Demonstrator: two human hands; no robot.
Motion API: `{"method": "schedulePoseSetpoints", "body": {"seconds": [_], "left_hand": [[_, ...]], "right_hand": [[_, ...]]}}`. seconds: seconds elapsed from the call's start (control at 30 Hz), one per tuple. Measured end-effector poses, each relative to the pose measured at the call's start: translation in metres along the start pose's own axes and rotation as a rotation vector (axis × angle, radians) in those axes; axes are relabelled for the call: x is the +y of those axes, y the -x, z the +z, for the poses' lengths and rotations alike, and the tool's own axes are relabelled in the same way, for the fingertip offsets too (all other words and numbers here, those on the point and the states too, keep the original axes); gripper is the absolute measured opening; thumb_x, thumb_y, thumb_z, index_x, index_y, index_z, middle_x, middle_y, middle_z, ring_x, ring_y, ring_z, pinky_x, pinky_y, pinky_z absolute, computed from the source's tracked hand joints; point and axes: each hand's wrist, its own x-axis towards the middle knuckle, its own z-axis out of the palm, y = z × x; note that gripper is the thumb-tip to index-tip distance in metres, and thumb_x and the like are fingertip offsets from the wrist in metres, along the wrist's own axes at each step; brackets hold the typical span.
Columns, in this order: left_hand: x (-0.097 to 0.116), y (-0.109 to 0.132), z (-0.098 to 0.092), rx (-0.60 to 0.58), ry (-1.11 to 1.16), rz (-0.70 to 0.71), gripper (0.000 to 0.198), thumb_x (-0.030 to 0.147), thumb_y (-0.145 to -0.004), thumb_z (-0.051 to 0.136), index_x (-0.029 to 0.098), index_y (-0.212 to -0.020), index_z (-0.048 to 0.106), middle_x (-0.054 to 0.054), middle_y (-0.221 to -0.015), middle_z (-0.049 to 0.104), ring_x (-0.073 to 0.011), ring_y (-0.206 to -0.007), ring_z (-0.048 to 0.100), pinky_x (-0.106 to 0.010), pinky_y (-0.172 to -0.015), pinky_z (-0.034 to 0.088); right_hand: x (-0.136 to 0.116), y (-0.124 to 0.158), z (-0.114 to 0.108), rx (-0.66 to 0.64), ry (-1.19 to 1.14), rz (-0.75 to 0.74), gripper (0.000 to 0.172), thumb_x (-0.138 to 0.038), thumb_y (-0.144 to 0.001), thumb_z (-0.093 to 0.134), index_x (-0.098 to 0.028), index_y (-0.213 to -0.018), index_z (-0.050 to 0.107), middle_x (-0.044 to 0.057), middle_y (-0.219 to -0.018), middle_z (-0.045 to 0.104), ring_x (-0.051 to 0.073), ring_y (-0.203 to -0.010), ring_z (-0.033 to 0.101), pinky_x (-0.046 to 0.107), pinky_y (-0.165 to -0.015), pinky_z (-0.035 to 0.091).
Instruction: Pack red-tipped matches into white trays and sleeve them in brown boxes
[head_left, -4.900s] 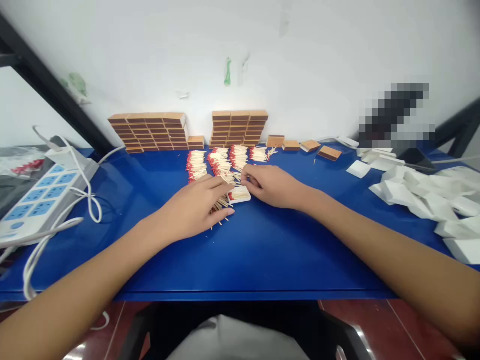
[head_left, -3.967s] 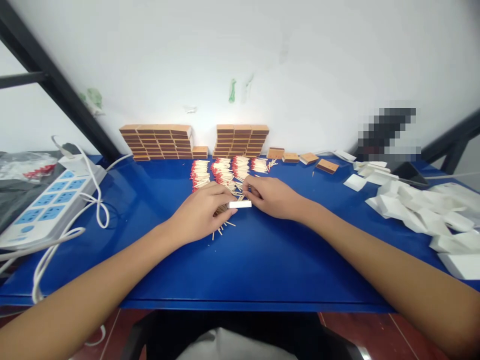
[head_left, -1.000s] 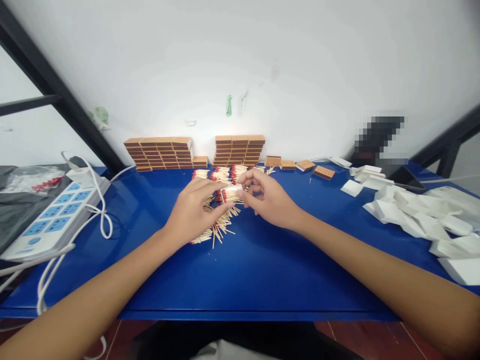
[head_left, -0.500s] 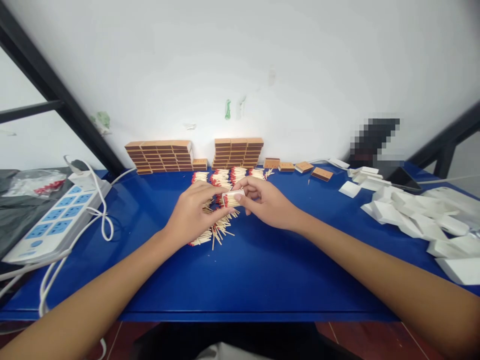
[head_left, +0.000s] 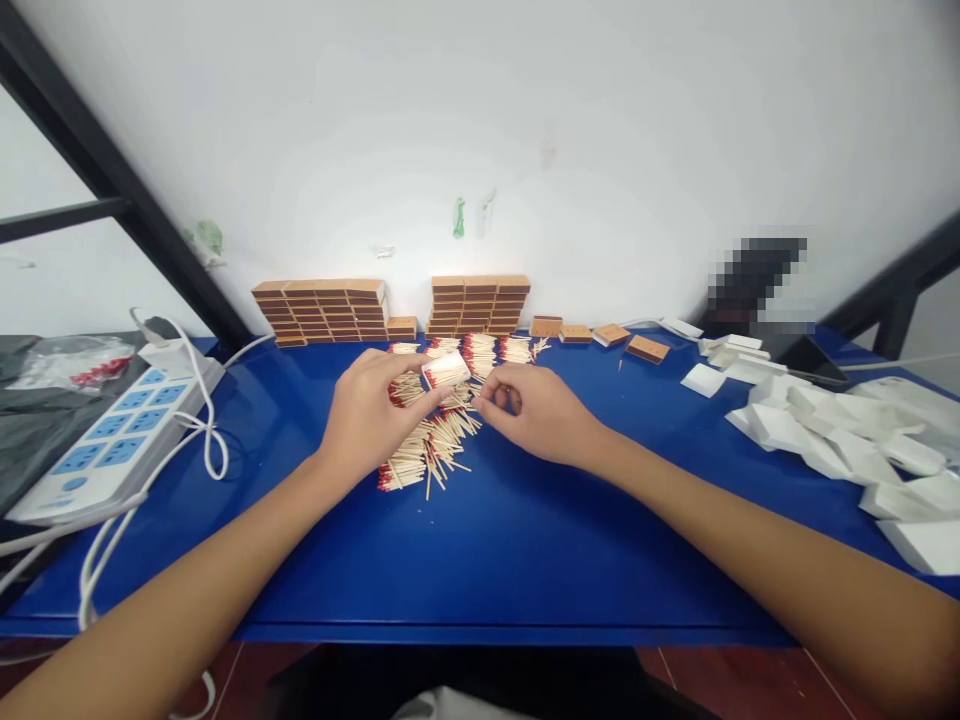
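A small white matchbox tray [head_left: 444, 362] with red-tipped matches in it is held between the thumb and fingers of my left hand [head_left: 369, 402]. The tray is tilted above a spread of loose matches [head_left: 405, 470] on the blue table. Just right of it, my right hand [head_left: 529, 408] has its fingers curled, thumb and fingertips close together at the edge of the matches. Whether a match is between those fingertips is too small to tell. Further bunches of matches [head_left: 480, 352] lie behind both hands.
Stacked brown matchboxes [head_left: 322, 312] and a second stack [head_left: 478, 305] stand against the wall, with single boxes [head_left: 647, 348] to their right. White empty trays [head_left: 832, 425] are heaped at the right. A power strip [head_left: 116, 440] with white cables lies at the left.
My left hand has moved slightly left with the tray, which has turned. My right hand has let go of the tray and drawn its fingers down beside the loose matches.
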Motion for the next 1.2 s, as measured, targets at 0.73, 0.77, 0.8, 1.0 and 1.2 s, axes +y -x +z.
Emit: {"method": "schedulePoseSetpoints", "body": {"seconds": [0.73, 0.77, 0.8, 1.0, 1.2], "left_hand": [[0.0, 0.002, 0.003, -0.097, 0.004, 0.005, 0.034, 0.041, -0.085, 0.083, 0.019, -0.112, 0.077, -0.005, -0.103, 0.08, -0.0247, -0.096, 0.07, -0.038, -0.087, 0.054], [0.0, 0.002, 0.004, -0.104, 0.002, 0.011, 0.035, 0.041, -0.085, 0.084, 0.019, -0.112, 0.077, -0.005, -0.102, 0.08, -0.0248, -0.095, 0.07, -0.038, -0.087, 0.055], [0.0, 0.002, 0.004, -0.11, 0.003, 0.018, 0.037, 0.043, -0.084, 0.084, 0.019, -0.112, 0.077, -0.006, -0.102, 0.08, -0.0248, -0.095, 0.07, -0.038, -0.087, 0.055], [0.002, 0.003, 0.006, -0.141, 0.096, 0.083, 0.038, 0.046, -0.085, 0.083, 0.019, -0.111, 0.077, -0.007, -0.099, 0.079, -0.0239, -0.093, 0.071, -0.038, -0.084, 0.056], [0.006, 0.006, 0.009, -0.211, 0.187, 0.148, 0.037, 0.042, -0.086, 0.083, 0.021, -0.115, 0.076, -0.005, -0.093, 0.076, -0.0213, -0.087, 0.068, -0.036, -0.08, 0.056]], "right_hand": [[0.007, -0.005, -0.033, -0.2, 0.219, -0.009, 0.014, -0.028, -0.1, 0.054, -0.02, -0.09, 0.06, 0.008, -0.094, 0.067, 0.021, -0.083, 0.058, 0.033, -0.073, 0.041], [0.008, -0.006, -0.037, -0.185, 0.224, -0.014, 0.015, -0.029, -0.1, 0.054, -0.02, -0.089, 0.058, 0.008, -0.095, 0.066, 0.021, -0.083, 0.057, 0.034, -0.073, 0.041], [0.009, -0.007, -0.042, -0.172, 0.227, -0.02, 0.015, -0.029, -0.1, 0.053, -0.02, -0.089, 0.057, 0.009, -0.095, 0.066, 0.021, -0.082, 0.057, 0.034, -0.072, 0.04], [0.006, -0.008, -0.056, -0.131, 0.195, -0.1, 0.015, -0.031, -0.101, 0.051, -0.021, -0.09, 0.053, 0.008, -0.094, 0.064, 0.02, -0.081, 0.056, 0.034, -0.071, 0.04], [-0.003, -0.002, -0.044, -0.167, 0.129, -0.195, 0.016, -0.032, -0.102, 0.054, -0.02, -0.092, 0.058, 0.005, -0.09, 0.064, 0.018, -0.082, 0.056, 0.031, -0.071, 0.04]]}}
